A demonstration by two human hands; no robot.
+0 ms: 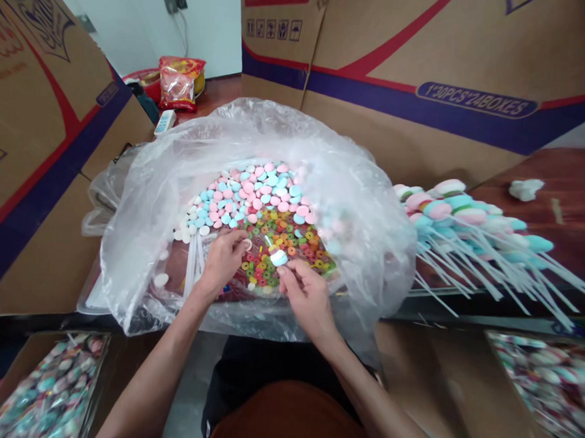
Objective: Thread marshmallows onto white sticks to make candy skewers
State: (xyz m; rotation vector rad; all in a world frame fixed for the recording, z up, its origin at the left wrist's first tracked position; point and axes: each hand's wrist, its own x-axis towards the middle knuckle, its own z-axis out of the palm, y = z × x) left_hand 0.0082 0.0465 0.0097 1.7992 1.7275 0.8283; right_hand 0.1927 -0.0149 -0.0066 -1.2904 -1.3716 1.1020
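A big clear plastic bag (187, 168) lies open in front of me, full of pink, blue and white candy discs (255, 187) and small coloured candy rings (286, 235). My left hand (224, 261) is closed, pinching a white ring-shaped candy (247, 245) over the rings. My right hand (305, 295) is closed on a stick with a blue and white candy (278, 256) at its tip. A few white sticks (195, 259) lie by my left wrist.
A heap of finished candy sticks (473, 235) lies to the right on a dark wooden table (568, 201). Cardboard boxes (428, 63) wall in the back and left. Trays of wrapped candies (51, 389) sit at bottom left and bottom right.
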